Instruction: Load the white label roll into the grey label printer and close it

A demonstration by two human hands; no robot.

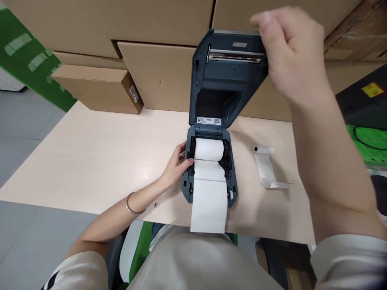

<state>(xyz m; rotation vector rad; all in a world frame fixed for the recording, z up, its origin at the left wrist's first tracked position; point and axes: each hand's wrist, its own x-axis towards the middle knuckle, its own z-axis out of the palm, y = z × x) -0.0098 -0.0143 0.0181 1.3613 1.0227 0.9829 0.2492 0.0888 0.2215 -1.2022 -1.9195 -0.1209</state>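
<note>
Paper from a fresh white roll (209,149) sits in the cradle of an open label printer (209,177), which stands on the pale wooden table (90,161) just past the near edge, at about six o'clock from the middle of the view. A loose tongue of paper (209,201) runs from the roll out over the front lip toward six o'clock and hangs a little past the table edge. The lid (225,76) stands swung up at twelve o'clock, its metal bar showing near the top

The left hand (177,163) rests at nine o'clock of the roll, fingers curled against the printer's side wall and the black roll holder, gripping nothing loose. The right hand (290,52) is up at one o'clock, loosely curled, fingertips on the lid's upper right corner; whether it pinches the edge or only touches it I cannot tell

A nearly spent roll core (267,167) with a curling strip lies on the table at three o'clock of the printer, well apart from it. Cardboard boxes (160,72) stack behind

The roll looks light but the paper is thin, smooth and easily creased, so it seems best handled by the roll's ends, not the sheet. The lid is rigid plastic on a hinge and looks safest taken by its free top edge
</note>
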